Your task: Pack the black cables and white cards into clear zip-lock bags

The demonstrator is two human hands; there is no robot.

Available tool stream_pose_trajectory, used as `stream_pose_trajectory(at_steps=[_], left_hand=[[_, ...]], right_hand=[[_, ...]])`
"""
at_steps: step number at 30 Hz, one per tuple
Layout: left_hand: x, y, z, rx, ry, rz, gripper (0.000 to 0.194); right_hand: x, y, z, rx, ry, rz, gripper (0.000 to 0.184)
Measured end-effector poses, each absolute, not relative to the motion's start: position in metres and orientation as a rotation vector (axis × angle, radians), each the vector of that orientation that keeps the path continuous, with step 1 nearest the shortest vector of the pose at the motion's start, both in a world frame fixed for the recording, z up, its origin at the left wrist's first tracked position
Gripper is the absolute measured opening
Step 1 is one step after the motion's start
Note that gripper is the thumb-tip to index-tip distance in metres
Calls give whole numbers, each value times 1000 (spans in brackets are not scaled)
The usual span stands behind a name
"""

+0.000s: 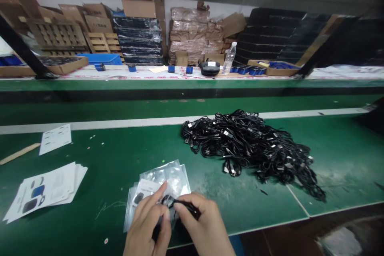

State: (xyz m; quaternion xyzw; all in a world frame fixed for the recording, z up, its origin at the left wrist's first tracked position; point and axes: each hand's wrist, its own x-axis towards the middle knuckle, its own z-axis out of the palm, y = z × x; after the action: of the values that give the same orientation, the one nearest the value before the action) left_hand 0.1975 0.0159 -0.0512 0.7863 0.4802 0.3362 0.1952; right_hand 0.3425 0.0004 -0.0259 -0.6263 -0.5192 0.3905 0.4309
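Note:
My right hand [204, 218] is closed around a bundled black USB cable [192, 207], low at the front of the green bench. Close beside it, my left hand [150, 222] pinches thumb against finger on a clear plastic bag [177, 174], one finger stretched out; its fingertips are partly hidden. More clear bags lie under this one in a small stack. A printed leaflet [147, 189] shows through the plastic, beneath my left fingers. To the right of the bags rises a large tangled pile of black USB cables [240, 140].
Leaflets [45, 190] are stacked at the left, with a single sheet [56, 139] and a wooden strip [19, 154] behind. A raised shelf [144, 73] holds blue rolls, a black case [209, 68] and a plastic bottle [229, 58]. Cartons and pallets stand beyond.

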Motion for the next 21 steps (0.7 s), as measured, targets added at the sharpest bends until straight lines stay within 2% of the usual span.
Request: stream_pose_trajectory(at_steps=[2,4,9,11,14,16,18,21], left_hand=[[198,14,-51,2217,1320,960,19],[199,13,-51,2232,1295,983,18],[200,12,-47,2257,1300,1080,19],[200,11,-45,2273,1312,1162,19],[200,10,-44,2286,1313,1272,19],[200,9,-45,2274,1317,1302,21],[200,9,-48,2243,1340,1298,23],[201,8,-50,2246,1343,1298,21]], right_hand=[[339,-4,-27,-1556,-1478,752,20],[338,-5,-24,-1546,-1517,787,21],[350,0,-9,-1210,-1166,1606,21],[356,4,-8,-1047,-978,1812,22],[357,7,-15,-971,-835,1953,32],[352,7,-18,-1146,-957,1864,29],[347,6,-17,-1454,-1176,1500,21],[347,1,-7,-1635,-1462,990,26]])
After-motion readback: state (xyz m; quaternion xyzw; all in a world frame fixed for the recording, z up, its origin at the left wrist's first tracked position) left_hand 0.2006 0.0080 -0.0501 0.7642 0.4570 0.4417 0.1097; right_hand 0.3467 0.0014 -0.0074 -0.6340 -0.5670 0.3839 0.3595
